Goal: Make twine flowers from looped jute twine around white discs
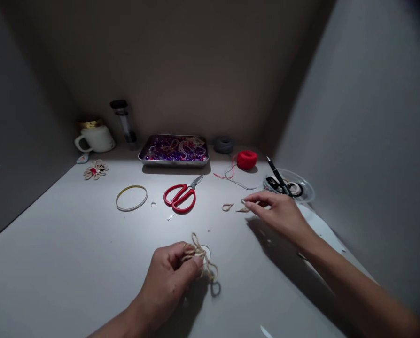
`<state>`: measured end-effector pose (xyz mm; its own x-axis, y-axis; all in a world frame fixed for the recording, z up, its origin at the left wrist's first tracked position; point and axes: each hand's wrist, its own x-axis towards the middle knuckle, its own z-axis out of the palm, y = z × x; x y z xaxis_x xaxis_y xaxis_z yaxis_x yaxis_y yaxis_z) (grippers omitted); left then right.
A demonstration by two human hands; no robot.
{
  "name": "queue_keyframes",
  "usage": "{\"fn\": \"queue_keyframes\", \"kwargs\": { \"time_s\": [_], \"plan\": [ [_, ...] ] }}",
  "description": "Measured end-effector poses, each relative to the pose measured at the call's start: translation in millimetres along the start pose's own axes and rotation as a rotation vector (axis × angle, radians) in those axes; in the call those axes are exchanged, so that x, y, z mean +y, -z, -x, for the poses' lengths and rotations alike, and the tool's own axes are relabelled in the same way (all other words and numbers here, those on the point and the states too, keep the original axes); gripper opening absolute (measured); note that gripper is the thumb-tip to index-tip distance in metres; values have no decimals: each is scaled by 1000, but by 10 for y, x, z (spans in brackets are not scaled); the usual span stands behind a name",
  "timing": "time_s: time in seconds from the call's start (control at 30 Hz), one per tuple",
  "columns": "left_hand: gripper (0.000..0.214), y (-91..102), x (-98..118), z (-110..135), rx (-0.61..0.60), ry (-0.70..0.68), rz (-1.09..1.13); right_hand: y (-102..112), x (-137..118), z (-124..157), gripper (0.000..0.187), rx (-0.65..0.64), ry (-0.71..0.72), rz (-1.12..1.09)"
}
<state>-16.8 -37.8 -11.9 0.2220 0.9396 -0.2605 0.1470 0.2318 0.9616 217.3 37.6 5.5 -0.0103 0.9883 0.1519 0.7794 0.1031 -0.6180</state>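
Note:
My left hand is closed around a bundle of tan twine loops, held just above the grey table near its front middle. My right hand reaches out to the right, its fingertips pinching at a small twine loop that lies on the table. Another small twine loop lies just to the left of it, untouched. Red-handled scissors lie beyond my left hand, in the middle of the table.
A metal tray of purple beads stands at the back. Near it are a red thread spool, a grey spool, a white mug and a dark-capped tube. A clear dish with a black pen is at the right; a ring and a twine flower lie left.

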Motion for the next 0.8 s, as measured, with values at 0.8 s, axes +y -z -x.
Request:
{"fn": "queue_keyframes", "kwargs": {
  "time_s": [0.8],
  "plan": [
    [17,46,54,4,-79,60,57,-286,-223,615,15,-275,-408,-1288]
  ]
}}
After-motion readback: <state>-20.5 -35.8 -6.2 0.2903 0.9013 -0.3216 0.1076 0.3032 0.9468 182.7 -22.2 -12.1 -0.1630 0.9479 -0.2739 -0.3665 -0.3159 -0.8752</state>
